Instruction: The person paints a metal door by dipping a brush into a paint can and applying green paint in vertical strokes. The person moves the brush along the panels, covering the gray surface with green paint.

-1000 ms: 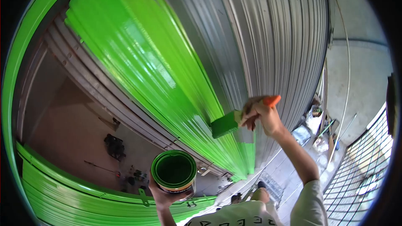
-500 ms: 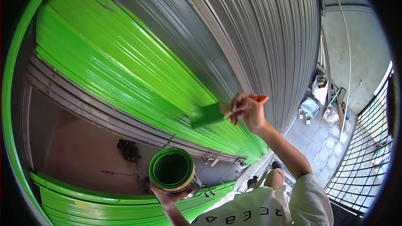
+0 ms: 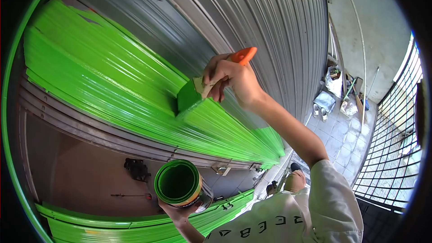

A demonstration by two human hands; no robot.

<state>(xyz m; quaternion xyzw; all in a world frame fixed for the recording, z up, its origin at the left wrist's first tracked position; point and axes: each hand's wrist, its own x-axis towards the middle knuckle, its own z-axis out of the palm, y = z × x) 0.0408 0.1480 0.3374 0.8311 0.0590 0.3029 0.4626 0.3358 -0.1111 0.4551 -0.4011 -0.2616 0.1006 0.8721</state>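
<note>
A wide paintbrush with an orange handle end is gripped in my right hand. Its green-coated bristles press against the ribbed metal shutter, on the bright green painted band close to the bare grey metal. Lower down, my left hand is wrapped round an open paint can, tilted so that its green-coated inside shows. The can is held below the painted band, apart from the shutter.
Another green painted panel runs along the bottom. Bags, a pair of light shoes and poles stand on the tiled floor at right, near a black grille. A dark object lies beyond the opening.
The brush in my right hand has moved up and left across the shutter, to the upper part of the green band. The view has shifted slightly; my left hand still holds the can.
</note>
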